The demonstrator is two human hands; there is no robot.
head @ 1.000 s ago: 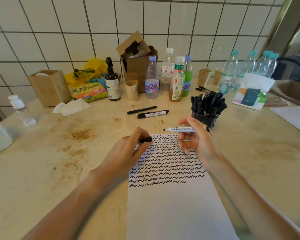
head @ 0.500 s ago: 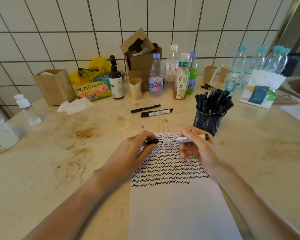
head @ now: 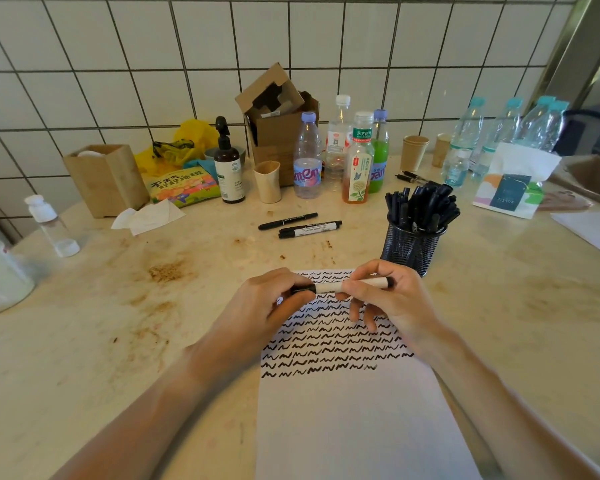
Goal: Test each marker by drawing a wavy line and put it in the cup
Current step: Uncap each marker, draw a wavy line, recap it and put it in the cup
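A white-barrelled whiteboard marker (head: pixel 329 287) lies level between both hands above the sheet of paper (head: pixel 354 420), whose upper half is filled with black wavy lines. My right hand (head: pixel 388 303) grips the barrel. My left hand (head: pixel 267 306) pinches the black cap (head: pixel 303 289), which sits on the marker's left end. A black mesh cup (head: pixel 411 249) holding several black markers stands just beyond my right hand. Two black markers (head: pixel 309 229) lie loose on the table further back.
Bottles (head: pixel 357 161), a cardboard box (head: pixel 278 126), a pump bottle (head: pixel 229 168), paper cups (head: pixel 414 150) and a wooden box (head: pixel 106 178) line the tiled wall. A tissue pack (head: pixel 513 188) stands at the right, a crumpled tissue (head: pixel 146 218) at the left.
The hands have come together: the cap in my left hand, apart from the marker before, is now on its tip. The marker sits lower over the paper.
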